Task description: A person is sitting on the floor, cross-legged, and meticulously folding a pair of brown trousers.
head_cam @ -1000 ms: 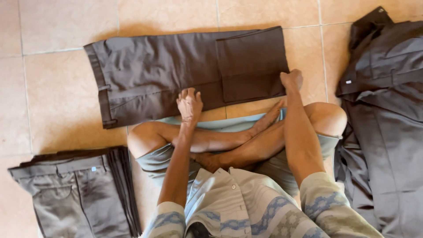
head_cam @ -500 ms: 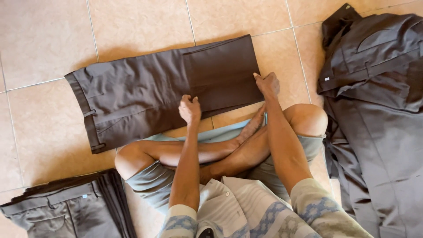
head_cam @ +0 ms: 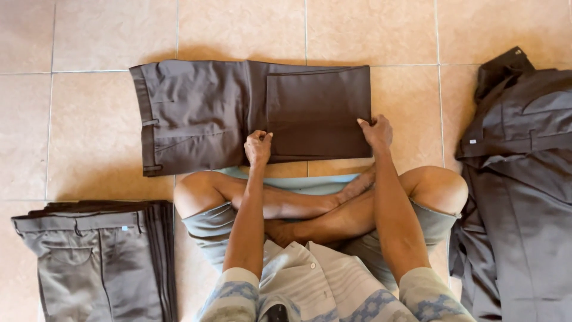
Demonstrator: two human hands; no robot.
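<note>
While both grip near edge | left hand (head_cam: 258,147), right hand (head_cam: 376,132) | folded trousers (head_cam: 250,113) ahead

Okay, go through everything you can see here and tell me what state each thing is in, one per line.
Dark brown folded trousers: flat on the tiled floor, legs doubled over, waistband at the left.
Left hand: gripping the near edge of the fold.
Right hand: gripping the fold's right corner.
Stack of grey-brown folded trousers: neatly piled at lower left.
Heap of dark unfolded garments: rumpled, at the right.
</note>
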